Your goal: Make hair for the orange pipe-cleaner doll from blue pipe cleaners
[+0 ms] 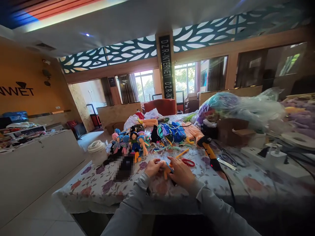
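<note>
My left hand (153, 167) is closed, its fingers pinching a small pipe-cleaner doll (166, 172) in orange and blue. From the other side my right hand (182, 173) closes its fingers on the same doll, which hides much of it. The doll is just above the tablecloth at the near side of the table. Red-handled scissors (188, 162) lie close behind my right hand. An orange pipe cleaner (182, 153) rests a little farther back. To the right lies a yellow and black hot glue gun (209, 152) with a glowing red light and a black cord.
Several finished dolls (133, 142) cluster at the left, beside a white lidded jar (96, 151). Bundles of blue pipe cleaners (176, 131) and peach pipe cleaners (193, 131) lie behind. A cardboard box (232, 131) and white power strip (253, 152) stand right, on the floral tablecloth (98, 183).
</note>
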A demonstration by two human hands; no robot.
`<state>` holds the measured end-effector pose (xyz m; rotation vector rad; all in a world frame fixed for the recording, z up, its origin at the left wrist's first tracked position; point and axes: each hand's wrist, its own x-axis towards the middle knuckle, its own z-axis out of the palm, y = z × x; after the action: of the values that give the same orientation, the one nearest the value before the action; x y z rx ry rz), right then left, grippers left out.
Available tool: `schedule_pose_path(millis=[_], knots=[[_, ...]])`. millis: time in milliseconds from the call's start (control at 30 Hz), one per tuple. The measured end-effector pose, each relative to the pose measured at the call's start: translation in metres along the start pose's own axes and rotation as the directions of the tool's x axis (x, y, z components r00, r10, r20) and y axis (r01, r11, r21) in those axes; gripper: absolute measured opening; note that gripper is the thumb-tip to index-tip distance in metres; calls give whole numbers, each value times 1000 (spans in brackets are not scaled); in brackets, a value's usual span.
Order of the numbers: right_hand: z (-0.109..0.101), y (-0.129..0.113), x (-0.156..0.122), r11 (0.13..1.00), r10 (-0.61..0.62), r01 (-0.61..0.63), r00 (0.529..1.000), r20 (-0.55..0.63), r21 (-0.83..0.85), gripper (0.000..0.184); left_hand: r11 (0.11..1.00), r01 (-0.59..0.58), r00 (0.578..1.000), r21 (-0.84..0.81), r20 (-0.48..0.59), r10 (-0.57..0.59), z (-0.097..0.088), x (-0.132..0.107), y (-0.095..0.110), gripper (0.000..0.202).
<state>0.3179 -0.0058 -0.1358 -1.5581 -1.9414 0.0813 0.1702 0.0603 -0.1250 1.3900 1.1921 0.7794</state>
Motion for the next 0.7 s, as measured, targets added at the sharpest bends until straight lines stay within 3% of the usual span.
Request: schedule_pose_path(millis=[133, 200, 333, 433, 567, 700], knots=[[0, -3, -15, 996, -36, 38, 999, -29, 76, 61, 992, -44, 999, -118, 12, 46, -1, -22, -4, 15], [-5, -6, -25, 992, -50, 54, 998, -37, 113, 61, 978, -87, 996, -190, -2, 89, -1, -38, -6, 20], [-32, -13, -57, 979, -89, 99, 994, -59, 177, 54, 933, -186, 983, -309, -68, 173, 0, -72, -12, 32], [-56, -14, -85, 962, -99, 133, 984, -150, 237, 42, 887, -241, 970, -394, -139, 202, 6, -96, -24, 29], [-74, -16, -106, 976, -141, 181, 948, -285, 121, 31, 752, -351, 932, -558, -287, 222, 22, -118, -43, 38], [-67, -30, -102, 965, -229, 256, 925, -302, 54, 22, 716, -285, 955, -637, -249, 159, 38, -135, -54, 46]])
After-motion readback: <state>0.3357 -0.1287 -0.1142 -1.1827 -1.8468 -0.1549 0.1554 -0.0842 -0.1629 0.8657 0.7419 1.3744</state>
